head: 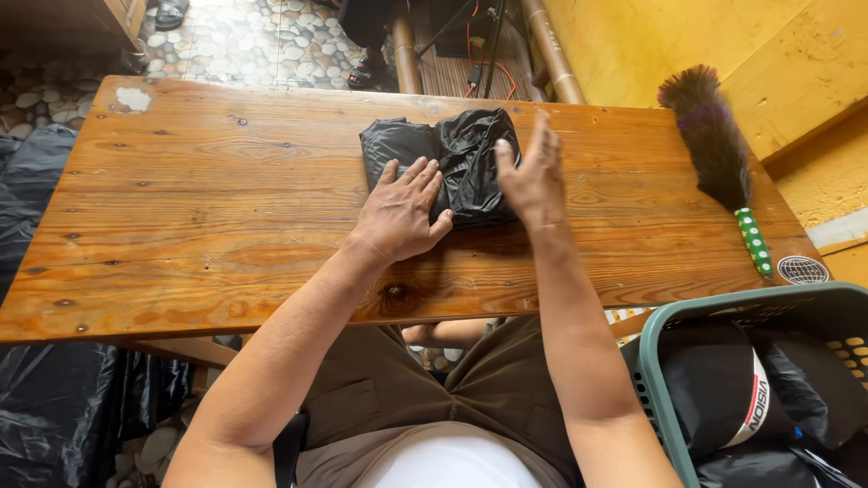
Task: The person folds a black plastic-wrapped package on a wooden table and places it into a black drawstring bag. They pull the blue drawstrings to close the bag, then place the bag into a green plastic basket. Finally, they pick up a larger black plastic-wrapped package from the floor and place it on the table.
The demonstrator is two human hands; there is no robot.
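Both of my hands are on one folded black plastic bag [452, 158], which lies on the wooden plank tabletop [226, 208] toward its far edge, at about twelve o'clock from me. My left hand [402, 212] lies flat on the bag's near left corner, fingers [418, 174] spread slightly apart and pressing down, clamped on nothing. My right hand [533, 176] stands on edge against the bag's right side, fingers straight and close together, its outline a little blurred. At two o'clock a brown feather duster with a green dotted handle [719, 154] rests on the tabletop, well apart from the bag. At four o'clock, beside my right arm, a green plastic basket [660, 398] holds more black bags.
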